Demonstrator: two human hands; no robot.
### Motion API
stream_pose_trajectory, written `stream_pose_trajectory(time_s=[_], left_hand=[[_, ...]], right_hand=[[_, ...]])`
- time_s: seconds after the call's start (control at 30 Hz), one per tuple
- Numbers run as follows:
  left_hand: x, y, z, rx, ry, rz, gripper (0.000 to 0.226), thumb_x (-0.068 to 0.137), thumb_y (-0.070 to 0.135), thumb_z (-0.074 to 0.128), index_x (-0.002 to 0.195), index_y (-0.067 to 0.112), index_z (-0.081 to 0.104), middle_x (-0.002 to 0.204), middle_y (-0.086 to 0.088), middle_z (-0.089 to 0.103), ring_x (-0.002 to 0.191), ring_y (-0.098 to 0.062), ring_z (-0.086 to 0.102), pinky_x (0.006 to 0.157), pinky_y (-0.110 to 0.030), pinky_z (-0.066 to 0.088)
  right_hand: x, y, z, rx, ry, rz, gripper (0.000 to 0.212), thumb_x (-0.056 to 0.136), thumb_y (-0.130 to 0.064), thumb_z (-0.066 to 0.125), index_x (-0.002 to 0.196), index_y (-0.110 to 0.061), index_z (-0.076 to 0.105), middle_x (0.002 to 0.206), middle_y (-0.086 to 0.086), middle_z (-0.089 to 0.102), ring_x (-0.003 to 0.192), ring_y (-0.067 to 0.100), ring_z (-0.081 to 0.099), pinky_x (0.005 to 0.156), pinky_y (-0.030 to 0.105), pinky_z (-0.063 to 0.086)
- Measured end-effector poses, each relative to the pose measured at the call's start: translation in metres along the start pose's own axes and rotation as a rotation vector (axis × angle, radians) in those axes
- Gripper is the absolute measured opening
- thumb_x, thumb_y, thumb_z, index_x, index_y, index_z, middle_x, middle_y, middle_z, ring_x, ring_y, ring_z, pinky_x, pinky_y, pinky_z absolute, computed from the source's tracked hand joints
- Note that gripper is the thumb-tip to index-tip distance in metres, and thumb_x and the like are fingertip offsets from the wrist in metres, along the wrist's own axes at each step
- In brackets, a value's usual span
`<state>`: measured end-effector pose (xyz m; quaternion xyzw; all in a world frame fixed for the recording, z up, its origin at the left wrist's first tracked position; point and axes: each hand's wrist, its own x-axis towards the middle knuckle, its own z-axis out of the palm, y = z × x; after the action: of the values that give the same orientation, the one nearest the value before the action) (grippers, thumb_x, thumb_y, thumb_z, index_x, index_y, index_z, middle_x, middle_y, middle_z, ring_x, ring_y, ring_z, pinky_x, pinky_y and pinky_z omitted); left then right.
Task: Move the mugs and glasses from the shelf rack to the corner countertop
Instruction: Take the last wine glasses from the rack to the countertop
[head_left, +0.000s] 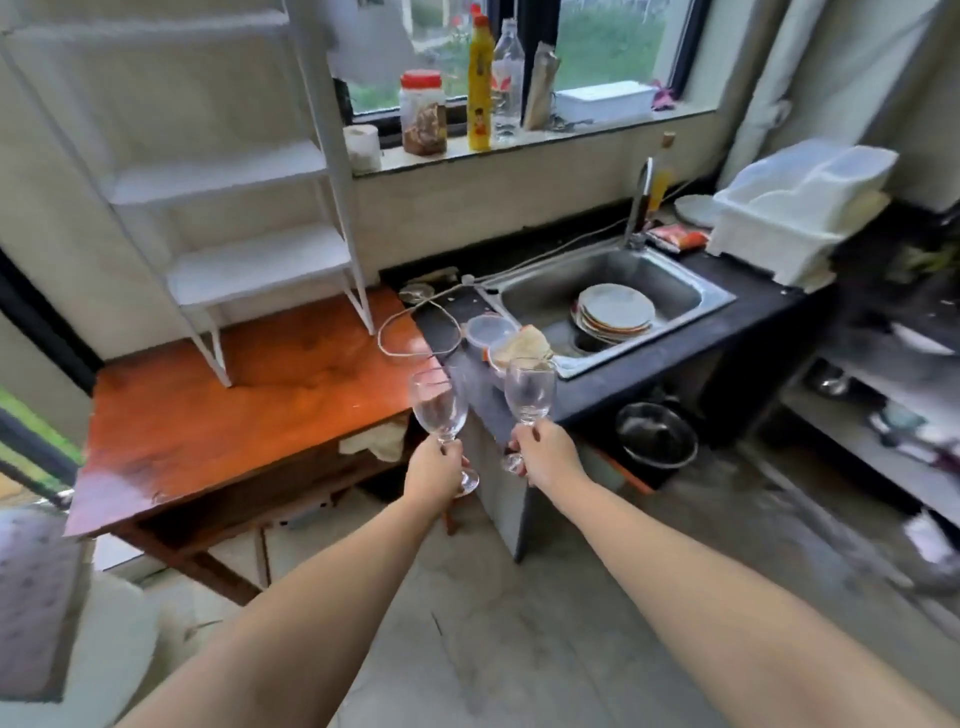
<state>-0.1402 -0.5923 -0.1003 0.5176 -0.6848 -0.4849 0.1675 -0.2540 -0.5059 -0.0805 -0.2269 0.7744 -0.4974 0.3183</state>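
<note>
Two stemmed glasses are carried in the air, one in each of the hands, just in front of the desk edge. The left hand (434, 470) is curled round the stem of the left glass (439, 408), its foot showing below the fingers at about 4 o'clock. The right hand (545, 457) is wrapped round the stem of the right glass (530, 389), its foot showing at 9 o'clock of the hand. Both bowls are held upright and close together, not touching.

The glasses are judged light, rigid, smooth and fragile; the stem is the natural hold, and knocking of the bowls is to be avoided.

Beyond, at 10 o'clock, a wooden desk (249, 415) with a glossy, level top is seen, carrying a white shelf rack (249, 208) whose visible shelves appear bare. At 1 o'clock a dark countertop (649, 369) holds a steel sink (540, 296) with stacked plates (615, 312). Farther off, bottles stand on a window sill (519, 143).
</note>
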Motion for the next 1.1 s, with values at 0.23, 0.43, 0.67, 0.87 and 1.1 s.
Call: stream_pose_trajectory(time_s=[0.23,0.43,0.67,0.87,1.1], left_hand=[[-0.072,0.009,0.111,0.049,-0.197,-0.002,0.024,0.093,0.014,0.042,0.079,0.004,0.059,0.063,-0.006,0.057,0.056,-0.021,0.054,0.051,-0.027,0.045],[-0.154,0.016,0.208,0.109,-0.319,-0.007,0.029,0.093,0.014,0.041,0.083,-0.001,0.064,0.080,-0.015,0.065,0.079,-0.031,0.064,0.082,-0.039,0.053],[-0.250,0.041,0.331,0.287,-0.615,0.110,0.028,0.091,0.011,0.040,0.073,0.005,0.060,0.055,-0.003,0.056,0.045,-0.015,0.053,0.033,-0.013,0.039],[-0.294,0.065,0.422,0.377,-0.834,0.228,0.020,0.094,0.012,0.040,0.084,0.005,0.056,0.077,-0.007,0.062,0.045,-0.015,0.050,0.036,-0.019,0.042],[-0.291,0.114,0.532,0.489,-0.994,0.351,0.021,0.093,0.012,0.040,0.080,0.007,0.056,0.081,-0.008,0.064,0.050,-0.015,0.051,0.047,-0.023,0.044]], right_hand=[[-0.052,0.084,-0.114,0.040,0.158,0.154,0.018,0.096,-0.016,0.039,0.085,-0.013,0.053,0.079,-0.002,0.057,0.043,0.012,0.046,0.033,0.017,0.031],[-0.125,0.161,-0.216,0.080,0.284,0.249,0.018,0.096,-0.014,0.037,0.084,-0.013,0.051,0.076,-0.001,0.054,0.043,0.012,0.045,0.034,0.016,0.029],[-0.207,0.238,-0.332,0.097,0.529,0.386,0.018,0.097,-0.018,0.041,0.085,-0.010,0.052,0.079,0.003,0.057,0.043,0.012,0.050,0.038,0.021,0.035],[-0.239,0.290,-0.399,0.177,0.706,0.464,0.018,0.097,-0.020,0.042,0.087,-0.009,0.053,0.081,0.004,0.059,0.044,0.013,0.050,0.039,0.022,0.035],[-0.222,0.328,-0.485,0.240,0.882,0.565,0.020,0.095,-0.018,0.039,0.083,-0.009,0.052,0.077,0.006,0.057,0.043,0.012,0.051,0.030,0.014,0.033]])
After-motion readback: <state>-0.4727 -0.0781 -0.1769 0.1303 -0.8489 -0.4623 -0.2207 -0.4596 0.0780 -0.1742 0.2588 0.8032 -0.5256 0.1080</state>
